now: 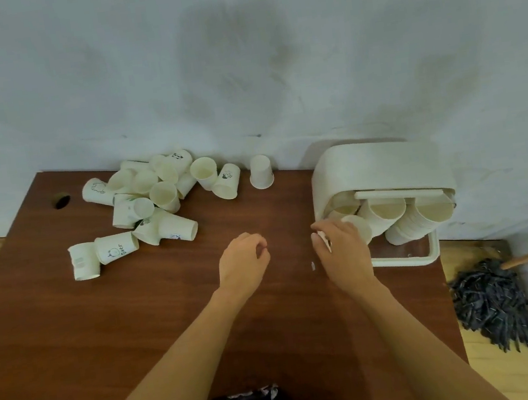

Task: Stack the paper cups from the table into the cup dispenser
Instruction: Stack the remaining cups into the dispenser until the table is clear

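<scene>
Both hands work at the cup dispenser end of a brown counter (170, 313), with loose cups heaped at the far left.

The counter backs onto a pale wall (236, 52), and its middle lies open between the heap and the dispenser. The cup dispenser (382, 164) sits by the right edge, against the wall, with stacked cups (426, 215) jutting from its front. A mop (494, 300) lies on the floor past that edge. The heap of paper cups (148, 201) lies mostly tipped over, and one inverted cup (261, 171) stands apart beside it. The right hand (343, 249) has its fingers curled round a cup (358, 226) at the dispenser's mouth; the left hand (244, 261) hovers mid-counter, fingers loosely curled (holding nothing).
</scene>
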Available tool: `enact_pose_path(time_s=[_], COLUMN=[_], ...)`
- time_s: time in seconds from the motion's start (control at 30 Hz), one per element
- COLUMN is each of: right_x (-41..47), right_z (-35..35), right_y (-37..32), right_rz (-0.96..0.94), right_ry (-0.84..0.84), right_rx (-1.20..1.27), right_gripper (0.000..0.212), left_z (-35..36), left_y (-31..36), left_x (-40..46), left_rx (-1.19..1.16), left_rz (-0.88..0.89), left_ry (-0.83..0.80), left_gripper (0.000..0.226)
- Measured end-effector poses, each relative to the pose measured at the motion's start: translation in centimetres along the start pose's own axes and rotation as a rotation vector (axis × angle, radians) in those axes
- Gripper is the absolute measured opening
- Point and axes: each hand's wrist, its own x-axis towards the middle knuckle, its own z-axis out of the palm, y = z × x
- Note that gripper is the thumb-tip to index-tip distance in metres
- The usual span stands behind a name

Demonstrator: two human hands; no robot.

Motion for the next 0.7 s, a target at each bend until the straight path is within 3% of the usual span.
enact_pose_path(time_s=[0.2, 0.47, 0.7], right_x=[1.4, 4.5, 8.5], right_z=[7.2, 16.4, 22.5], right_y=[-6.3, -14.9, -20.6], right_rz=[0.018, 0.113, 0.028], right_ry=[-0.235, -0.357, -0.433], right_rx=[0.073, 0.040, -0.076], right_gripper=[0.030, 0.031, 0.041], left_z=[-4.9, -11.0, -13.4], left_y=[-7.9, -20.3, -26.2], left_x=[0.4, 5.1, 10.6], left_rx=[0.046, 0.056, -0.035], left_rz=[-0.155, -0.315, -0.442], left_ry=[0.042, 0.119, 0.077], left_gripper=[0.016, 0.031, 0.051])
